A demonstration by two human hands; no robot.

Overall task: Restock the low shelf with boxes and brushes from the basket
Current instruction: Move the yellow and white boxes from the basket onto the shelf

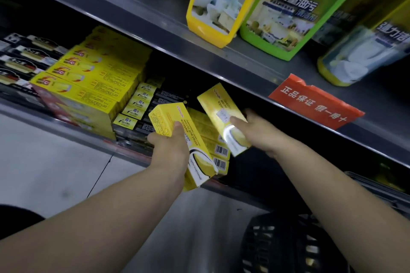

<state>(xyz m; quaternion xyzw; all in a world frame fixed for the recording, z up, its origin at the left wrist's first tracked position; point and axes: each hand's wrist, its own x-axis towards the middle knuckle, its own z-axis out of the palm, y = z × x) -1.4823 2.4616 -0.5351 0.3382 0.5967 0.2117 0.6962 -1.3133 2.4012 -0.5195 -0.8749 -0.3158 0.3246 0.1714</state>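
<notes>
My left hand (170, 146) grips a yellow box (195, 162) at the front edge of the low shelf (73, 131). My right hand (259, 133) holds a second yellow box (219, 108), tilted, just inside the shelf opening. Between and behind them sits a stack of the same yellow boxes (213, 139) with barcodes facing out. The dark plastic basket (284, 244) stands on the floor at the lower right, under my right forearm; its contents are hidden.
Long yellow boxes (88, 82) and small black-and-yellow boxes (137, 106) fill the shelf's left side, with black brush packs (24, 57) at far left. The upper shelf carries yellow and green cleaner bottles (288, 11). A red tag (315, 102) hangs from its edge.
</notes>
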